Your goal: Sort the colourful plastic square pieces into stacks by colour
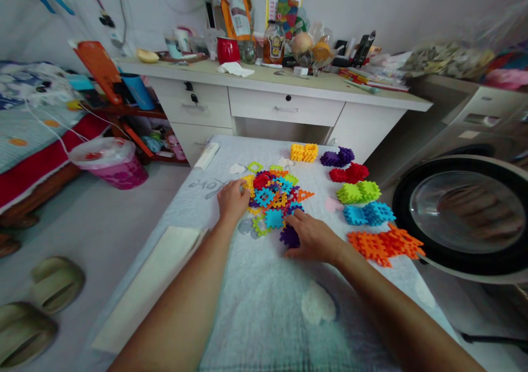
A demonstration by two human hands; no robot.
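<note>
Two hands flank the block pile (274, 196) near the surface's far edge: left hand (233, 199) loosely open beside it, right hand (313, 239) covering a purple block (289, 236); I can't tell its grip.

Pile (274, 196) of flat, toothed tiles, many colours, jumbled, touching the fingers of the left hand (233, 200) — purple tile (289, 236) under the fingertips of the right hand (315, 240).

Right hand (315, 240) partly hides a purple block (289, 236).

Multicoloured block pile (274, 196), orange stack (385, 244), blue stack (368, 214), lime stack (358, 192), red mug (228, 50)
</note>
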